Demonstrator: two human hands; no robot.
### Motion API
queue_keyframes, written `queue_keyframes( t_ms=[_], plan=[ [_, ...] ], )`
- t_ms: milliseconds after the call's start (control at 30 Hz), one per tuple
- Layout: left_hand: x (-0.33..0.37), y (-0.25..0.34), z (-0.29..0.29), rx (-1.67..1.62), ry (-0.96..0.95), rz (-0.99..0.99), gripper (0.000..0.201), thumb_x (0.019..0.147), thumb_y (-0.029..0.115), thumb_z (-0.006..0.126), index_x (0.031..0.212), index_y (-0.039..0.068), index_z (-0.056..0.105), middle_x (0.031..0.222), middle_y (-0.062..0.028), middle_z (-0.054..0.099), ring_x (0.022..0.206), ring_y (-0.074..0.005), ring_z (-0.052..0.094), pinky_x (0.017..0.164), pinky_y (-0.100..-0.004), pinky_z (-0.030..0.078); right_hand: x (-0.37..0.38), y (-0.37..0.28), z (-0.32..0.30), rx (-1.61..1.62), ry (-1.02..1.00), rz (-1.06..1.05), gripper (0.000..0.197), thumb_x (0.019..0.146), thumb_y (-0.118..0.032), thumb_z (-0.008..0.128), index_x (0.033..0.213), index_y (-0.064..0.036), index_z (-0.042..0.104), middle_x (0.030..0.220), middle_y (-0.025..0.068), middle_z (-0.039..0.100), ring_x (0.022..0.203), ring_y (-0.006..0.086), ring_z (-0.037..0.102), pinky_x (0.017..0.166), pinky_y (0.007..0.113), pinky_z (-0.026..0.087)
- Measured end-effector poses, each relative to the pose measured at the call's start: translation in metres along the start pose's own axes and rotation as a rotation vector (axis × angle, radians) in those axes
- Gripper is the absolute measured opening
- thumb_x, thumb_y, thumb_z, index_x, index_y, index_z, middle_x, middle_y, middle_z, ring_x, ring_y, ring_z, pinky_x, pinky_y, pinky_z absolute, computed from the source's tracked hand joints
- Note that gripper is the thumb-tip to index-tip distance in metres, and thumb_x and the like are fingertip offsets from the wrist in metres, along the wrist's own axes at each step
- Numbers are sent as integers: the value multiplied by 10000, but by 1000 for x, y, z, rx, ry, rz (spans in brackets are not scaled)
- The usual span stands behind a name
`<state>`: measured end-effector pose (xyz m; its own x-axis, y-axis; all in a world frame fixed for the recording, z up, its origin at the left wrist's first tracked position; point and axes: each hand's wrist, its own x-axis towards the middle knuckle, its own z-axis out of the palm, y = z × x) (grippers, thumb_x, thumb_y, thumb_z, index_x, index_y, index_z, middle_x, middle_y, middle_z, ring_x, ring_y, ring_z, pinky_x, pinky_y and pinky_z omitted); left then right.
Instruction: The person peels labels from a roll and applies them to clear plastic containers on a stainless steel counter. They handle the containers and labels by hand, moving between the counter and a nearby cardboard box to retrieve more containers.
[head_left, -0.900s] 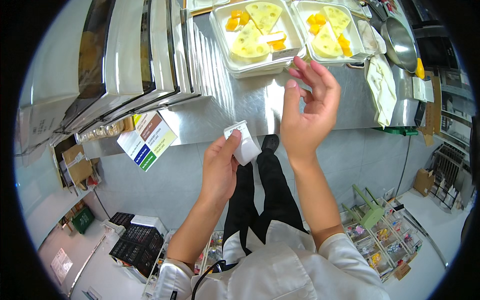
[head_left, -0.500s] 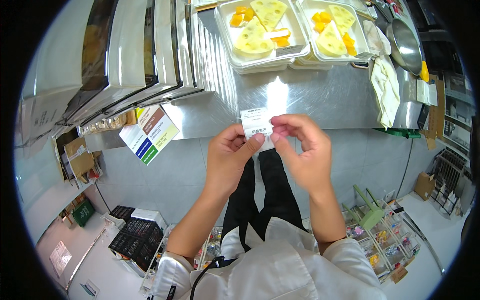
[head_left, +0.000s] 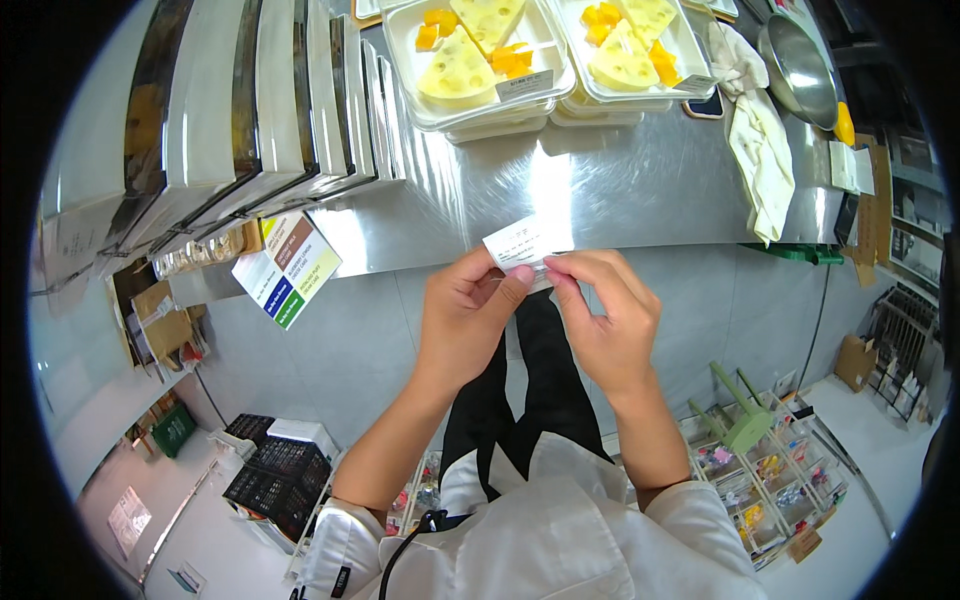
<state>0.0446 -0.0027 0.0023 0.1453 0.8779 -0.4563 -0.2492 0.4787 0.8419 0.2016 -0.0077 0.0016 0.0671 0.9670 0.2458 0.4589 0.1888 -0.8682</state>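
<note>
Just past the near edge of the steel counter (head_left: 470, 225), a strip of white printed paper labels (head_left: 516, 243) is held up between my two hands. My left hand (head_left: 462, 318) pinches its lower part, thumb on top. The thumb and forefinger of my right hand (head_left: 610, 318) are pressed together at the strip's lower right edge. Beyond them stand two clear plastic boxes, the left box (head_left: 432, 118) and the right box (head_left: 596, 97). Each contains pale yellow cake wedges with round holes and orange fruit cubes, and bears a small label on its near corner.
Tall stacked display boxes (head_left: 205, 90) fill the left side. A colour-block card (head_left: 288, 268) hangs at the counter edge. On the right lie a cream cloth (head_left: 760, 175), a steel bowl (head_left: 798, 72) and a phone (head_left: 704, 106). A green stool (head_left: 742, 420) is behind me.
The label strip has tilted and its printed face looks different. My right thumb and forefinger have closed at its edge. The boxes and the counter sit higher and further left in view.
</note>
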Motion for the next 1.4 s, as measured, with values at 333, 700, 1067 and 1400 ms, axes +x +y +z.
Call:
queue_keyframes(
  t_ms=[333,700,1067,1400],
  plan=[
    [-7,-17,5,-112,92,40,365,977,67,667,1325,-18,603,1117,-59,690,1027,-111,640,911,-273,531,-8,13,0,49,-79,-65,227,781,77,742,991,-8,736,857,109,706,753,255,663,653,338,532],
    [-21,-24,-5,-86,186,-77,445,960,18,656,1388,13,536,1065,-81,715,950,-103,660,868,-259,533,-32,7,13,-20,-92,-73,184,763,95,729,914,-7,698,904,105,672,782,268,656,655,354,533],
    [-25,-41,-60,-403,471,-81,361,977,72,623,1325,22,545,1042,-55,691,877,-96,667,799,-240,547,-37,11,31,193,-44,-207,177,702,72,765,835,-26,704,905,106,682,800,269,653,706,352,536],
    [-43,-75,-77,-244,454,-167,301,1007,113,606,1292,39,541,1060,-73,695,912,-114,654,783,-277,529,77,86,76,24,346,-295,227,841,-13,762,984,-22,586,847,58,710,698,150,664,655,266,535]
  ],
)
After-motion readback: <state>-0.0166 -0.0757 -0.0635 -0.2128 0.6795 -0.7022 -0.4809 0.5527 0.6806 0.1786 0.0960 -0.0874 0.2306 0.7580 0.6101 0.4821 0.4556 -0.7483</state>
